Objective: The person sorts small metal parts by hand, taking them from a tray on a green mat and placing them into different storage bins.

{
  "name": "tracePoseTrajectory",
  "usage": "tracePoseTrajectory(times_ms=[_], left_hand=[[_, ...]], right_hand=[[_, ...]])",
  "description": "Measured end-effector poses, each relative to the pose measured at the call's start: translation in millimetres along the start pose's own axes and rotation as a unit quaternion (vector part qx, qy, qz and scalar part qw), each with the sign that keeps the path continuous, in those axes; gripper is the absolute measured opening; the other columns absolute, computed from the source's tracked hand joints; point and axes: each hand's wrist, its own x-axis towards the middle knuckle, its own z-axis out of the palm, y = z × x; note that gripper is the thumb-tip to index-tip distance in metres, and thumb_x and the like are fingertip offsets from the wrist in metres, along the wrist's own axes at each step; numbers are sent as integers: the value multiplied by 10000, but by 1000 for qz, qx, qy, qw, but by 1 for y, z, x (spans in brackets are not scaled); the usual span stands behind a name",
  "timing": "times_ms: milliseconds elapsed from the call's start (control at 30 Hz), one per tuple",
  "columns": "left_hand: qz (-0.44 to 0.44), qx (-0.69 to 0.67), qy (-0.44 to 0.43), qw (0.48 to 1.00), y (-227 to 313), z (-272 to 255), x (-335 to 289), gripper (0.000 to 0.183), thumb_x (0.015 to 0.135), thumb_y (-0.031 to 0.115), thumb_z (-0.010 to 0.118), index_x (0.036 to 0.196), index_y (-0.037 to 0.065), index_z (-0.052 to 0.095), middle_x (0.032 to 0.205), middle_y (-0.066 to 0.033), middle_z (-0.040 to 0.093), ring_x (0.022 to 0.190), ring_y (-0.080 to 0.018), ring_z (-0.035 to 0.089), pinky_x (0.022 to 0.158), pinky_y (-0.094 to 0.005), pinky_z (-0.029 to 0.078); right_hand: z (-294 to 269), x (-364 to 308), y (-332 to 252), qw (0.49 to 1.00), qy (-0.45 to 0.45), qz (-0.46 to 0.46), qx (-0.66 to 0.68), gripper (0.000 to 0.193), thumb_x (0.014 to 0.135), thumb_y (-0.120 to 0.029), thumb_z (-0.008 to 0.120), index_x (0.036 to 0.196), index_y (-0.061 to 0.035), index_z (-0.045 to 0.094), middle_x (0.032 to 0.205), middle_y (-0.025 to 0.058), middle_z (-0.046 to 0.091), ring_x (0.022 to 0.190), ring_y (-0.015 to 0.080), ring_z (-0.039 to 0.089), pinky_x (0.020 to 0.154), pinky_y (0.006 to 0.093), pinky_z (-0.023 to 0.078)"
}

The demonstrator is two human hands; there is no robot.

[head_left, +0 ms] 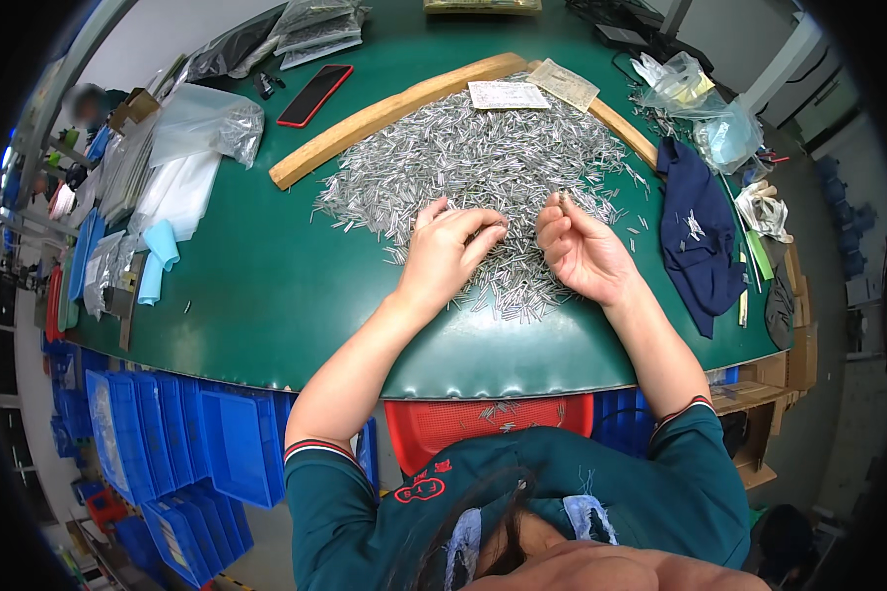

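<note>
A broad heap of small shiny metal pins (pixel 463 148) is spread over the green tabletop (pixel 237 305). My left hand (pixel 445 248) rests over the near left part of the heap, its thumb and fingertips drawn together. Just right of it, my right hand (pixel 583 254) is held palm up above the pins, fingers curled in and thumb against the index fingertip. Whatever either pinch holds is too small to make out. Loose pins lie scattered below and between both hands.
Wooden bars (pixel 389 113) border the heap's far side, with paper labels (pixel 508 96) on top. A red-edged phone (pixel 314 96) and plastic bags (pixel 202 128) lie left. Dark blue cloth (pixel 698 231) lies right. A red tray (pixel 424 428) sits below the table edge, blue bins (pixel 241 443) lower left.
</note>
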Motion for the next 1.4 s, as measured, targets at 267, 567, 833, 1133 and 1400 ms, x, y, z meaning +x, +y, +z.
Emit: tracePoseTrajectory(times_ms=[267, 567, 833, 1133, 1400], left_hand=[[17, -65, 56, 996, 3, -1, 0, 129, 806, 218, 599, 881, 119, 634, 837, -6, 639, 815, -165, 594, 938, -411, 320], [91, 4, 84, 992, 8, 2, -2, 153, 784, 122, 617, 931, 95, 651, 812, -22, 630, 789, -175, 589, 891, -363, 382], [-14, -233, 40, 972, 11, 3, -2, 172, 801, 65, 594, 964, 37, 642, 891, -80, 631, 823, -168, 584, 773, -265, 445], [-124, -430, -2, 894, 9, 9, -3, 179, 825, 67, 589, 991, 15, 631, 955, -63, 636, 888, -103, 572, 799, -228, 450], [-124, -454, 3, 883, 7, 11, -4, 181, 817, 86, 608, 985, 23, 636, 934, -61, 639, 862, -100, 578, 773, -220, 454]], right_hand=[[12, -2, 9, 990, 33, -22, -132, 164, 855, -150, 489, 921, -25, 570, 902, 53, 566, 804, 128, 564, 674, 260, 486], [12, -1, 26, 860, 150, -80, -481, 191, 865, -216, 563, 968, -57, 587, 722, -57, 492, 513, -7, 364, 428, 138, 280], [17, -3, 31, 796, 160, -146, -565, 198, 865, -223, 561, 975, -63, 599, 755, -74, 514, 520, -26, 334, 433, 142, 235], [21, -2, 37, 762, 140, -212, -596, 142, 861, -190, 562, 917, -63, 594, 676, -84, 476, 495, -21, 315, 419, 146, 225], [18, -1, 37, 759, 132, -219, -599, 156, 860, -193, 566, 922, -53, 591, 687, -78, 482, 501, -17, 331, 427, 145, 237]])
